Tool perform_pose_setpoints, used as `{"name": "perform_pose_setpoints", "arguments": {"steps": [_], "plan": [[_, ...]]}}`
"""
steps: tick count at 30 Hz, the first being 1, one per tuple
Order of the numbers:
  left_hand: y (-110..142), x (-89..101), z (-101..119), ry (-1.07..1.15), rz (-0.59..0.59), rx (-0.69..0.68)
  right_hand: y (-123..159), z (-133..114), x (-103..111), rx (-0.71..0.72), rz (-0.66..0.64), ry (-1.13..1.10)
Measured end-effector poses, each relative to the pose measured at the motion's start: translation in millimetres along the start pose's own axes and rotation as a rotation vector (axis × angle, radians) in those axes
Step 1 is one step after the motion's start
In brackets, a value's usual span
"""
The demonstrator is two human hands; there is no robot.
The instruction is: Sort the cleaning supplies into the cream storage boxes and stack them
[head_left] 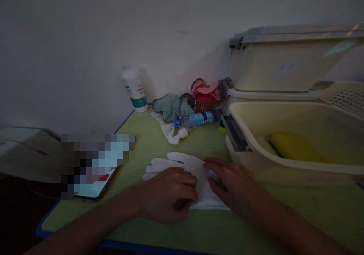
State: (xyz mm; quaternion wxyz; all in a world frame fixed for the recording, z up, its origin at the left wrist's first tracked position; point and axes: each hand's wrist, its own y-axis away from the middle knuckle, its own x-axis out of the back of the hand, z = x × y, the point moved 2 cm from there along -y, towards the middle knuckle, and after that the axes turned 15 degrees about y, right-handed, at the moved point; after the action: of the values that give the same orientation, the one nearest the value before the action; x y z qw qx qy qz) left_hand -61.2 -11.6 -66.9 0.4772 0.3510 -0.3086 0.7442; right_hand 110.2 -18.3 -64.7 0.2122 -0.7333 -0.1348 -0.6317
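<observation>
A white fabric glove (203,177) lies flat on the green tabletop, its fingers pointing left. My left hand (173,194) rests over its lower left part with the fingers curled in; their tips are mostly hidden, so whatever they grip, if anything, cannot be made out. On the glove's right side lies my right hand (230,181), fingers stretched and slightly apart, touching the cloth near its edge. Parts of the glove are covered by both hands.
Right of the hands stands a cream plastic bin (241,118) holding a yellow sponge (295,147). Behind are a plastic bottle (199,119), a white spray nozzle (178,136), grey-green cloth (170,106) and pink cloth (206,88). A white bottle (135,90) and phone (96,186) stand left.
</observation>
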Motion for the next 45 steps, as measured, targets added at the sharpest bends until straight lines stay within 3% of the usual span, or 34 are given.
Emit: {"name": "perform_pose_setpoints", "arguments": {"steps": [5, 8, 10, 12, 14, 16, 18, 22, 27, 37, 45], "plan": [[-1, -0.6, 1, 0.041, -0.042, 0.035, 0, -2, 0, 0.031, -0.006, 0.137], [0, 3.5, 0, 0.064, -0.009, 0.005, 1, -6, 2, 0.083, 0.105, 0.281], [2, 11.9, -2, 0.012, 0.105, -0.014, 3, -10, 3, 0.155, 0.230, 0.335], [7, 26.0, -5, -0.093, 0.293, 0.017, 6, -14, 2, 0.243, 0.312, 0.329], [13, 42.8, -10, -0.179, 0.455, 0.118, 7, -18, -1, 0.305, 0.318, 0.293], [20, 58.1, -17, -0.194, 0.518, 0.264, 7, -22, -6, 0.339, 0.250, 0.270], [26, 68.6, -23, -0.147, 0.481, 0.402, 5, -25, -12, 0.344, 0.161, 0.261], [34, 71.7, -32, 0.016, 0.269, 0.557, -1, -28, -18, 0.299, -0.004, 0.238], [44, 63.6, -39, 0.094, 0.116, 0.712, -1, -26, -19, 0.259, -0.019, 0.163], [42, 63.9, -43, 0.149, 0.174, 0.719, -1, -25, -22, 0.262, 0.028, 0.145], [43, 62.6, -57, 0.195, 0.287, 0.744, -1, -26, -18, 0.259, -0.037, 0.165]]}}
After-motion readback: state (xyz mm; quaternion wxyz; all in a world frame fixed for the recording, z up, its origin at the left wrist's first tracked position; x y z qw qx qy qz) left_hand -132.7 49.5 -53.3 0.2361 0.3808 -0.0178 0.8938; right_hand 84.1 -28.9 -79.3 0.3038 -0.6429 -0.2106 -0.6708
